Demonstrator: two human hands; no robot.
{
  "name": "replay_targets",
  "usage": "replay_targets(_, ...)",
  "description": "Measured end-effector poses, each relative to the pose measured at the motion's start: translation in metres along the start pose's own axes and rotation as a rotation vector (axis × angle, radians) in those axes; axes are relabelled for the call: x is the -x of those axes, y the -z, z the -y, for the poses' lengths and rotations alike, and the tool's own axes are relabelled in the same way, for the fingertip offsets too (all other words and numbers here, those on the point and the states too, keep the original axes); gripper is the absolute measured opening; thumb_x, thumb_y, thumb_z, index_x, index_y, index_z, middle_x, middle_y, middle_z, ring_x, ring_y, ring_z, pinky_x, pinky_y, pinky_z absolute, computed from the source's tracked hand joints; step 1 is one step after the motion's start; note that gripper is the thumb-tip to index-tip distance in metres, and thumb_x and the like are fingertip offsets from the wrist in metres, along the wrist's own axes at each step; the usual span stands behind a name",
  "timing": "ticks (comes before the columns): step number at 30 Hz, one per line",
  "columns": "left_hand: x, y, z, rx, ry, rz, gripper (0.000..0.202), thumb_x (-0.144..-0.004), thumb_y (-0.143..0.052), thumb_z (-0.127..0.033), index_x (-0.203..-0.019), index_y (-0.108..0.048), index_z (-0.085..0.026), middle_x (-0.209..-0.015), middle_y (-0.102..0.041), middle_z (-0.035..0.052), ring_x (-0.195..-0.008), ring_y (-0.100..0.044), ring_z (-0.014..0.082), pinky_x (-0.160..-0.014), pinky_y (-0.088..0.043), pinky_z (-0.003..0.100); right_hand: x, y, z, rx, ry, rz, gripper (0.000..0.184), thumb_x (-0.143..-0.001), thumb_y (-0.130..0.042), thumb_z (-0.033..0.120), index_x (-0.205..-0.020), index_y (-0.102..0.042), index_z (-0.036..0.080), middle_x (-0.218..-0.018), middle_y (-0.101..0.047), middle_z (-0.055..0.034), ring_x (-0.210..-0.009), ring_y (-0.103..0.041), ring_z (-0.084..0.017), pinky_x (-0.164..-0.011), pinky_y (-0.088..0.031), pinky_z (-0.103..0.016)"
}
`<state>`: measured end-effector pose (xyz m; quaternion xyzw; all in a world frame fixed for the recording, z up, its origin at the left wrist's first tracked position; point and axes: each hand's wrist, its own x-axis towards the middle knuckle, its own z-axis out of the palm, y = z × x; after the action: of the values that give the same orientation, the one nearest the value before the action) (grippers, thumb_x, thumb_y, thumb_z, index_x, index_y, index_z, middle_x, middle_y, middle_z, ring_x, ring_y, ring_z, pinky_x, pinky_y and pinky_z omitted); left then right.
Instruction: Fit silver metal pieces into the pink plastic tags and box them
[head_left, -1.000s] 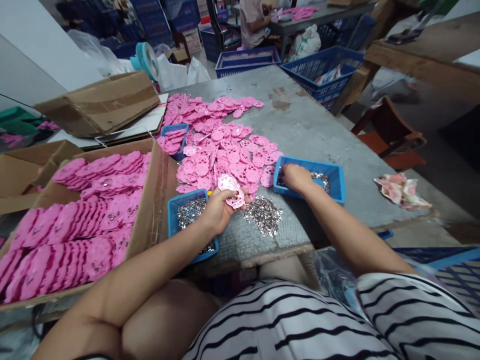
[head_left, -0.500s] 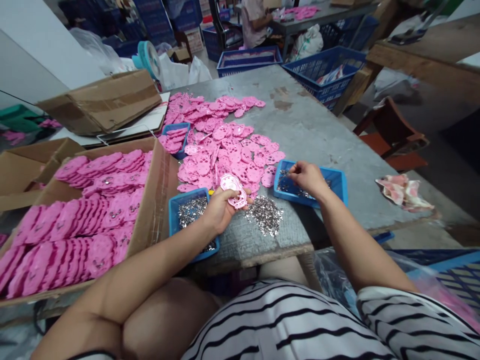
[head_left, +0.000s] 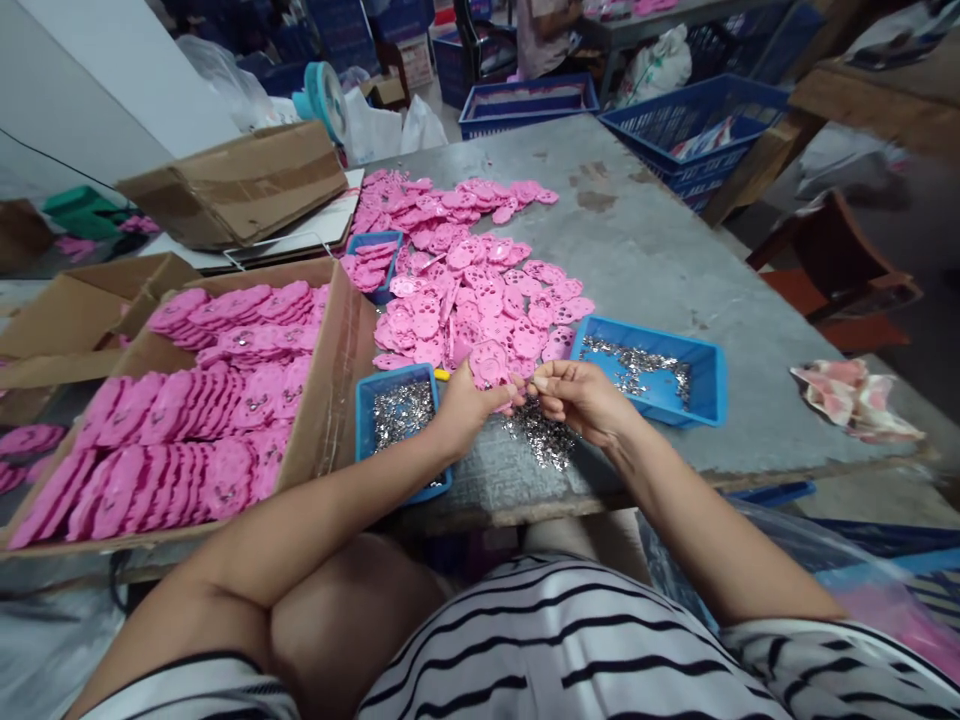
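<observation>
In my left hand (head_left: 466, 408) is a pink plastic piece (head_left: 489, 362), gripped at its lower edge over the table. My right hand (head_left: 581, 397) is pinched close beside it, fingertips nearly touching the left fingers; whatever sits in the pinch is too small to make out. Below the hands lies a loose heap of small shiny metal parts (head_left: 551, 445). To the right stands a blue tray (head_left: 709, 385) with more such parts, and to the left a smaller blue tray (head_left: 365, 425) also holds them. A large pile of pink pieces (head_left: 480, 290) spreads behind my hands.
A cardboard box (head_left: 322, 400) with rows of stacked pink pieces stands at left. Behind it are an empty-looking folded carton (head_left: 240, 185) and a teal fan (head_left: 319, 100). A crumpled cloth or paper (head_left: 855, 398) lies at the right edge. Blue crates (head_left: 697, 140) stand beyond the table.
My right hand has left the right blue tray and moved left to the pink piece. My left hand still holds the piece, now turned differently. The whole view has shifted slightly.
</observation>
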<state>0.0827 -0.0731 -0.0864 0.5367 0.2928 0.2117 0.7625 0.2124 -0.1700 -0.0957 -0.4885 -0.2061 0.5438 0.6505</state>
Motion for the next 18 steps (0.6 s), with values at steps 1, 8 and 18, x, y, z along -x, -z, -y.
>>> replay_targets(1, 0.0, 0.0, 0.001, -0.018, -0.028, -0.02, 0.03, -0.061, -0.076, -0.019, -0.083, -0.056, -0.017, -0.074, -0.067, 0.0041, -0.062, -0.061, 0.0152, -0.055, -0.046, 0.026, 0.0, -0.003, -0.002, -0.012, 0.0, 0.003, 0.026, -0.055, -0.085, 0.03, -0.063, -0.066, 0.015, -0.057, -0.061, 0.0001, -0.042, -0.033, -0.004, -0.04, -0.023, -0.021)
replay_targets(8, -0.004, 0.0, 0.003, -0.15, -0.193, -0.194, 0.034, -0.055, -0.076, -0.011, -0.081, -0.056, -0.018, -0.074, -0.063, -0.0021, -0.069, -0.056, 0.0132, -0.071, -0.045, 0.028, -0.004, -0.015, -0.013, -0.074, -0.005, -0.043, 0.035, -0.053, -0.088, 0.035, -0.06, -0.059, 0.017, -0.051, -0.048, 0.0048, -0.044, -0.031, -0.005, -0.039, -0.018, -0.02)
replay_targets(18, -0.007, 0.003, 0.005, -0.156, -0.22, -0.246, 0.04, -0.053, -0.076, -0.016, -0.087, -0.056, -0.02, -0.081, -0.064, -0.0008, -0.075, -0.056, 0.0148, -0.075, -0.045, 0.028, -0.006, -0.033, -0.021, -0.18, 0.019, -0.14, 0.04, -0.043, -0.092, 0.038, -0.058, -0.062, 0.016, -0.054, -0.047, 0.0047, -0.05, -0.031, -0.006, -0.041, -0.022, -0.019)
